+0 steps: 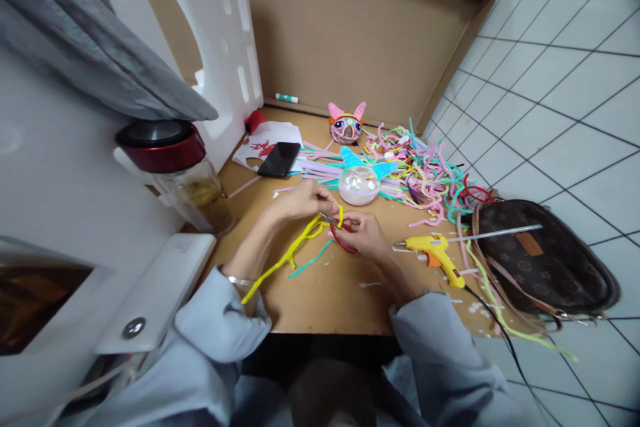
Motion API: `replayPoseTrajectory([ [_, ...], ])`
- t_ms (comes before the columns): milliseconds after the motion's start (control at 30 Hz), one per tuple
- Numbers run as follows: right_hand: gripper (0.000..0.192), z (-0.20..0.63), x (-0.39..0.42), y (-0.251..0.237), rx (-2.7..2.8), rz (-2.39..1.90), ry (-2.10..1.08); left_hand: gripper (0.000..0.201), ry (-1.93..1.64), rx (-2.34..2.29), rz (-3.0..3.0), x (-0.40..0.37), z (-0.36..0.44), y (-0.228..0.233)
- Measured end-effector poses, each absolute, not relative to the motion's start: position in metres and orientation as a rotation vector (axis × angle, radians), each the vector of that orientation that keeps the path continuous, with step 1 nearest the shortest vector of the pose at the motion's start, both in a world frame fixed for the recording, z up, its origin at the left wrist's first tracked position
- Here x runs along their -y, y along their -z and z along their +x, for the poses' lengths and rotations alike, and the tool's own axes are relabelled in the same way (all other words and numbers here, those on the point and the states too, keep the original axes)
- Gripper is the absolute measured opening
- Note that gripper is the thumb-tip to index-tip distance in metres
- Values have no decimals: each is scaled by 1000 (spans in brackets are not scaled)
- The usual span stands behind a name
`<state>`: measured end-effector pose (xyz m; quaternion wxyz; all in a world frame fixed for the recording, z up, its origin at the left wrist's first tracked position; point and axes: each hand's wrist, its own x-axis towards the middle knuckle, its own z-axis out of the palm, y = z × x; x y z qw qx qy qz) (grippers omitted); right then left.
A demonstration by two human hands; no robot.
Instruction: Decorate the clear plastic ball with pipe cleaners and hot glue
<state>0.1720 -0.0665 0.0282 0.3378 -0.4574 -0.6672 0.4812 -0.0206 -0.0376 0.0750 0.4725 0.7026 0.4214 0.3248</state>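
Observation:
Pinched in my left hand [311, 199] is a fuzzy yellow pipe cleaner [293, 252], whose branching tail runs down toward my left wrist. My right hand [367, 235] grips small red-handled scissors [344, 240], their blades at the yellow strand close to my left fingertips. Whether the blades are around the strand or beside it I cannot tell. A short teal pipe cleaner piece [311, 260] lies on the table below both hands. Just beyond them sits a clear round ball [359, 187] with two fuzzy blue ears [384, 169].
A yellow glue gun [436, 255] lies right of my right hand, near a brown handbag [545, 257]. Behind are a pink-eared figure [346, 128], many loose pipe cleaners [425, 180] and a black phone [280, 159]. A red-lidded glass jug [200, 197] stands left.

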Motion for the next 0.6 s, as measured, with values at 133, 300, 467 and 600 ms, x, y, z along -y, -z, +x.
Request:
replayPoseTrajectory([
  [133, 42, 177, 66, -23, 1859, -1180, -1271, 13, -878, -1036, 1684, 37, -19, -76],
  [300, 31, 183, 66, -31, 2308, -1281, -673, 19, -1182, -1153, 1510, 31, -18, -70],
  [467, 34, 182, 67, -39, 2530, -1174, -434, 34, -1261, -1185, 1391, 30, -17, -70],
  [600, 28, 184, 70, -40, 2491, -1100, -363, 41, -1282, -1163, 1357, 33, -15, -72],
])
